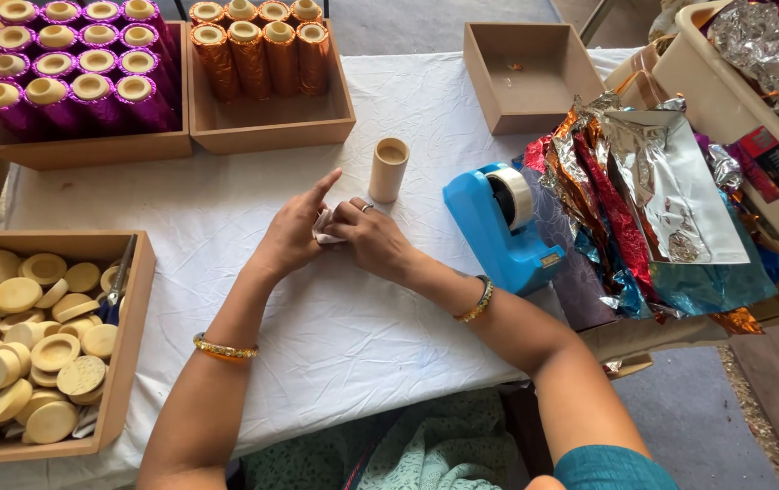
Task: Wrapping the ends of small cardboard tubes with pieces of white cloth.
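- Left hand point(294, 231) and right hand point(367, 238) together pinch a small white scrap point(324, 229) above the white-clothed desk point(335, 318).
- Bare beige cardboard tube point(389, 169) stands unwrapped just beyond.
- Purple foil-wrapped tubes point(77, 59) and orange foil-wrapped tubes point(262, 50) already boxed; orange box part-filled.

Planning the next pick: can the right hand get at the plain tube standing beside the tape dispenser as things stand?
Probably yes. The plain tube stands upright on bare cloth just beyond the right hand, with nothing between them; the blue tape dispenser sits off to the side. But both that hand and the left hand are busy pinching a small white piece.
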